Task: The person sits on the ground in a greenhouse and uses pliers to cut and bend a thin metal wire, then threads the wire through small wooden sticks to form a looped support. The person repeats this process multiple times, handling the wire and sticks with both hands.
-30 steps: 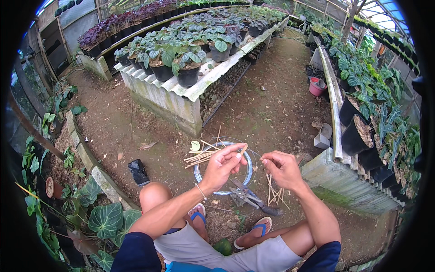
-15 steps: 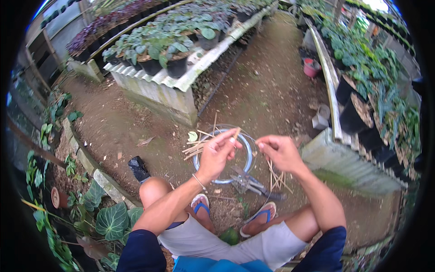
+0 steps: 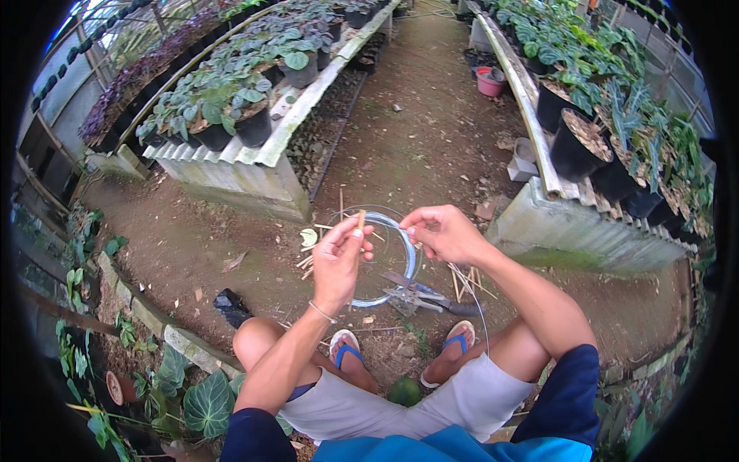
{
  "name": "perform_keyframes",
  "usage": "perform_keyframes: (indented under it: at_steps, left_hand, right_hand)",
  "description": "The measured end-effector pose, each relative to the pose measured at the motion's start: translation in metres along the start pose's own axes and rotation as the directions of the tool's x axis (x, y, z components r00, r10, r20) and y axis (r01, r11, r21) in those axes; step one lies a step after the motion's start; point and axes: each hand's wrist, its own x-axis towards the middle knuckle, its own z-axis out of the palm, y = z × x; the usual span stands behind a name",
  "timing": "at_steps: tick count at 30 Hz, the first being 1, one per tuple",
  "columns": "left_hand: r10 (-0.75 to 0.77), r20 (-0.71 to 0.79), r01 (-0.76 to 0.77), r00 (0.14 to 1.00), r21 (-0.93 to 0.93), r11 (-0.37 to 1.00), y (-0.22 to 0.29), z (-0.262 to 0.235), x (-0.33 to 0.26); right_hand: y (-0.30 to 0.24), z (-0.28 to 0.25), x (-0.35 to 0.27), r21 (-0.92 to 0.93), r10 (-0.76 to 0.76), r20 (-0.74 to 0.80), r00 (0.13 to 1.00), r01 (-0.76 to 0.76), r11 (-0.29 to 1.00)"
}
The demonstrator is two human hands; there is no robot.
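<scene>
Here, both hands (image 3: 392, 246) pinch a thin stiff wire hoop (image 3: 406, 258).

Soft, even daylight fills the scene, filtering down from the translucent roof at the top left, where the panels blow out to a pale bluish glare. No hard shadows anywhere; only faint, diffuse shading sits under the plant bench (image 3: 254, 154) and beneath the person's knees. Colours read clean and saturated. The centre is sharp: the left hand (image 3: 339, 258) and right hand (image 3: 445, 233) show crisp detail, with no motion blur. Toward the rim the fisheye bends the benches into arcs, detail softens, and a black circular vignette cuts off the corners.
</scene>
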Motion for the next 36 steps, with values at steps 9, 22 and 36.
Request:
perform_keyframes:
  at_steps: [9, 22, 36]
  left_hand:
    - [0.003, 0.016, -0.002, 1.0, -0.039, 0.999, 0.002, 0.0, 0.0]
    - [0.053, -0.016, -0.052, 0.998, 0.047, 0.998, 0.005, 0.0, 0.0]
    - [0.117, -0.032, -0.112, 0.993, 0.128, 0.985, 0.004, 0.0, 0.001]
  right_hand:
    - [-0.008, -0.001, -0.005, -0.129, -0.1, -0.054, 0.994, 0.092, 0.987]
    - [-0.011, -0.001, -0.008, -0.215, -0.208, -0.101, 0.973, 0.182, 0.96]
    - [-0.023, 0.006, -0.019, -0.294, -0.297, -0.095, 0.95, 0.258, 0.92]
